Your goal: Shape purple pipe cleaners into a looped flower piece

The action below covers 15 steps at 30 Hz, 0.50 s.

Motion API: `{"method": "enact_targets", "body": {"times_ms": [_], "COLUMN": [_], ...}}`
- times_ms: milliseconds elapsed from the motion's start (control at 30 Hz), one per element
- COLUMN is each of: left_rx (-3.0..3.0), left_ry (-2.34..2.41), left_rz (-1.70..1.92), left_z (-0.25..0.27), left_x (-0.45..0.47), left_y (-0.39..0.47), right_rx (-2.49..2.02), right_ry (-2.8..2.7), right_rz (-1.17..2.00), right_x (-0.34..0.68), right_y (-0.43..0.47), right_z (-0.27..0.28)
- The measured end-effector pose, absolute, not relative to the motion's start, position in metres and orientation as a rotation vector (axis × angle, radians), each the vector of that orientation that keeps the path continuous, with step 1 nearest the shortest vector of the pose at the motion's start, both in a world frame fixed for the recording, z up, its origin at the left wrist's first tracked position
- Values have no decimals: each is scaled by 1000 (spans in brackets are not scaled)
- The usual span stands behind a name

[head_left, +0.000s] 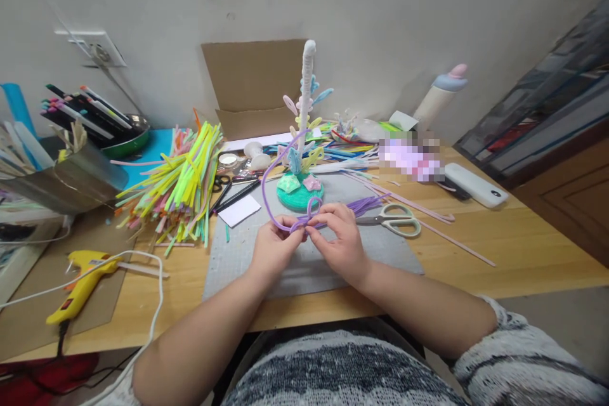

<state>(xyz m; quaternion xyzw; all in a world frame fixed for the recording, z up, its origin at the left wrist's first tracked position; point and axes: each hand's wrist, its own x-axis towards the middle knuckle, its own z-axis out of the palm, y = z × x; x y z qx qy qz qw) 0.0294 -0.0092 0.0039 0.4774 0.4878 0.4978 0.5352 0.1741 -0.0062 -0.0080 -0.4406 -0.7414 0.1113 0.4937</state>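
A purple pipe cleaner (267, 193) is pinched between my two hands above the grey cutting mat (380, 260). One loop of it stands up over my fingertips, and its long free end curves up on the left. My left hand (276, 244) grips it from the left, my right hand (340, 238) from the right, with the fingertips almost meeting. Just behind them stands a white wrapped stem with pastel loops (307, 89) on a round green base (299, 200). More purple pipe cleaners (366, 204) lie beyond my right hand, beside scissors (399, 221).
At left lie a big bundle of coloured pipe cleaners (185, 184) and a yellow glue gun (85, 282) with a white cable. Black pens (238, 195) and a white card (240, 210) rest near the mat. A white bottle-shaped object (440, 95) and a white device (476, 185) are at right.
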Motion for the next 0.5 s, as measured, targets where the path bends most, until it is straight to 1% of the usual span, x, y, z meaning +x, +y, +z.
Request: {"method": "enact_targets", "body": {"times_ms": [267, 500], "left_rx": [1252, 1243], "left_ry": [1125, 1168], "left_rz": [1343, 1314], "left_z": [0, 0], "left_x": [35, 37], "left_y": [-14, -15], "right_rx": [-1133, -1096], "right_ry": [-1763, -1726], "right_rz": [251, 359], "right_x": [171, 170], "right_y": [-5, -4], "right_z": [-9, -10]}}
